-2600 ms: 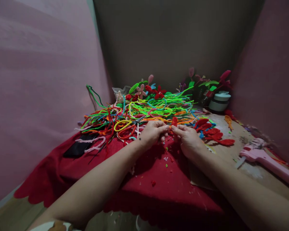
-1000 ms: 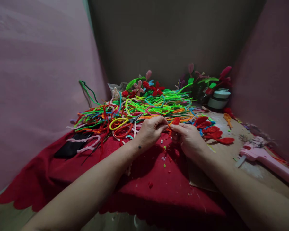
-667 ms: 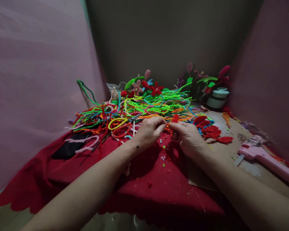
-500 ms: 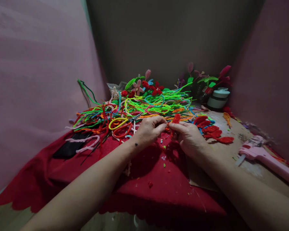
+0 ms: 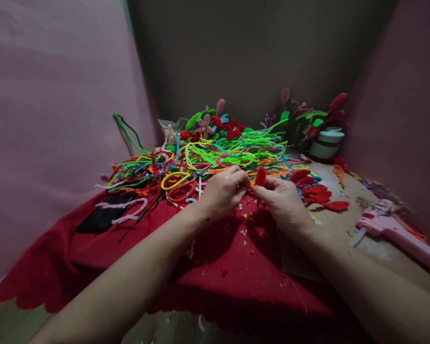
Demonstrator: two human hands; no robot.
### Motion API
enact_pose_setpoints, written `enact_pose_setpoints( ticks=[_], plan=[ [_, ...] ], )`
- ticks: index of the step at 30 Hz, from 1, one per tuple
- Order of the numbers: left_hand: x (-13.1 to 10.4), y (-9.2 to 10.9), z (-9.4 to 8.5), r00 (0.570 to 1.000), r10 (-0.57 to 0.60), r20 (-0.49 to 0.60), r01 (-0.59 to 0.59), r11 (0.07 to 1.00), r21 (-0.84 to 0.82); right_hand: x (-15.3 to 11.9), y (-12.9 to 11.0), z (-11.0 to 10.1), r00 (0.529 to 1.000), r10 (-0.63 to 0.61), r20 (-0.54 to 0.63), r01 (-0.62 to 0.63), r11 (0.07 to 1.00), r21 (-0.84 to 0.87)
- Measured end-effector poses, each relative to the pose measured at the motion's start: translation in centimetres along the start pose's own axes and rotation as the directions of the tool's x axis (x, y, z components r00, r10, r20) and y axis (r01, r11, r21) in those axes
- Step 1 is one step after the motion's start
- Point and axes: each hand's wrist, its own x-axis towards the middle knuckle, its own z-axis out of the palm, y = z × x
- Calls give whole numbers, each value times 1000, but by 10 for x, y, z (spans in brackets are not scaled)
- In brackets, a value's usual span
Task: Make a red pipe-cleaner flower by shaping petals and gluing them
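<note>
My right hand [image 5: 284, 200] pinches a red pipe-cleaner petal [image 5: 261, 176], its rounded fuzzy tip standing up above the thumb. Close against it on the left, my left hand [image 5: 226, 188] is closed, knuckles up, its fingertips pinching the thin end of the same red pipe cleaner; the fingers mostly hide that end. Right of my right hand lie several finished red petals [image 5: 318, 195] on the board. Just beyond my left hand are scissors with yellow and orange handle loops [image 5: 175, 180], among loose pipe cleaners.
A heap of green and mixed pipe cleaners [image 5: 232, 153] spreads behind my hands, with pipe-cleaner flowers [image 5: 233, 128] on it. A black phone [image 5: 100, 217] lies left on the red cloth [image 5: 215, 286]. At right are a pink glue gun [image 5: 390, 224] and a lidded jar [image 5: 327, 143].
My left hand has rolled over, knuckles now higher and fingers curled in more. The red petal has turned more upright in my right hand. The view has shifted slightly.
</note>
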Motion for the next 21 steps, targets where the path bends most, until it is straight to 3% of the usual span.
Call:
enact_pose_setpoints(
  ticks=[3, 7, 13, 18, 21],
  plan=[
    [-3, 2, 2, 999, 27, 43, -33, 989, 143, -2, 1, -1, 994, -109, -4, 105, 967, -232],
    [-4, 1, 3, 998, 12, 65, -23, 984, 177, -2, 5, -2, 987, -159, 9, 152, 929, -337],
    [-2, 0, 2, 999, 8, 53, -15, 992, 123, -2, 2, 0, 997, -80, -10, 75, 961, -268],
    [1, 2, -3, 987, -148, 58, 150, 988, -34, -3, -1, 1, 999, -17, -30, 14, 994, -104],
    [2, 3, -4, 982, -177, 61, 182, 980, -81, -2, -1, 0, 999, 1, -42, -2, 1000, -29]
  ],
)
